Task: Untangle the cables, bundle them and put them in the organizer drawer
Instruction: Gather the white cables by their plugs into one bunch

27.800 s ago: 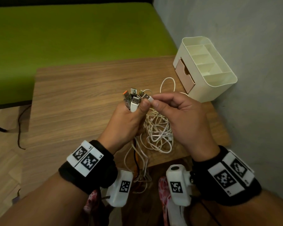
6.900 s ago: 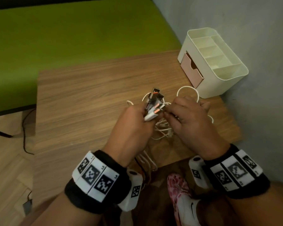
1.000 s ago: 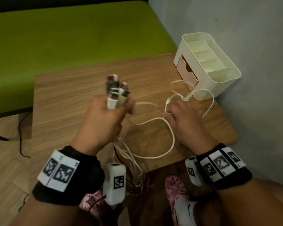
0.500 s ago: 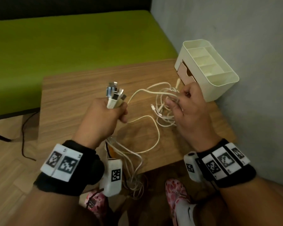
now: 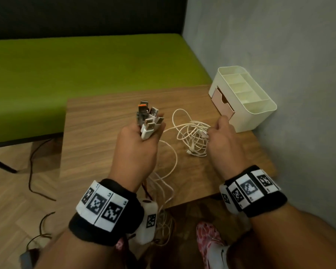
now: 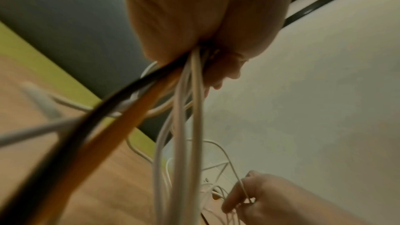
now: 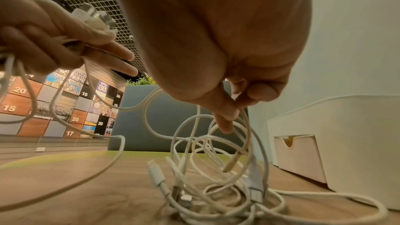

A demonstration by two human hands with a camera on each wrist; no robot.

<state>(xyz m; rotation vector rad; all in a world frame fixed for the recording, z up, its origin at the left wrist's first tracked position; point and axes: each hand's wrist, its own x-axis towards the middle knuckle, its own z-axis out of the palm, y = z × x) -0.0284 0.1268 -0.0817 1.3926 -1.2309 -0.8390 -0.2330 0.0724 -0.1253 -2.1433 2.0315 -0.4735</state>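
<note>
- Head view: the left hand (image 5: 136, 150) is raised above the wooden surface (image 5: 97, 136), its fingers closed round a gathered bunch of USB plug ends (image 5: 148, 121); the cords from that fist trail down past the near edge.
- Right wrist view: the right hand (image 7: 227, 67) pinches a strand of the loose tangle of white cables (image 7: 218, 174), which lies in loops on the surface close beside the cream plastic organizer (image 7: 346, 143).
- Left wrist view: white, black and orange cords (image 6: 179, 126) leave the fist side by side, blurred.
- Progress, as I judge it: plug ends are collected, but the free ends remain knotted, so untangling is under way. No bundle is tied, and nothing lies in the pink drawer (image 5: 222, 104), which appears slightly open.
- Writing: square black-and-white coded markers sit on both wristbands. On the far wall panels in the right wrist view, the numbers 15, 16, 17, 19, 20 and 88 can be read. No brand is legible on any cable.
</note>
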